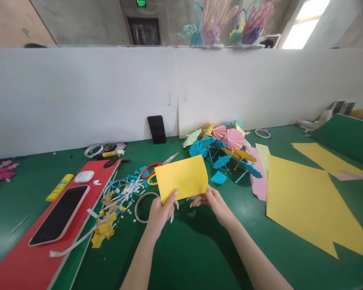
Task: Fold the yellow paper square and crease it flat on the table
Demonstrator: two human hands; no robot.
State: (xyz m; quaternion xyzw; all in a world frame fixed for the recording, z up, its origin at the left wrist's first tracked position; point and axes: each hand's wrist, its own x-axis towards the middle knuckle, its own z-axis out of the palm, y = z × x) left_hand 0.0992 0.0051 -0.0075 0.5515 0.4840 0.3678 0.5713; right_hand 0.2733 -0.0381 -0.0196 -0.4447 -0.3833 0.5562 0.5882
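A yellow sheet of paper [183, 177] is held up off the green table between my two hands. My left hand [162, 213] pinches its lower left corner, thumb on the front face. At the lower right corner, my right hand [213, 203] grips the edge between thumb and fingers. The sheet's right edge bends slightly. Just behind it lie scissors [153, 171] with red and yellow handles, partly covered by the paper. A roll of tape [137, 209] rests on the table beside my left hand. Behind and to the right is a pile of small paper umbrellas [222, 147].
Paper scraps [109, 219] lie left of my hands, beside a red board [27, 257] bearing a phone [60, 215] and a white earbud case [84, 176]. Large yellow sheets [305, 201] spread at the right. A second phone [157, 129] leans on the white partition [93, 92].
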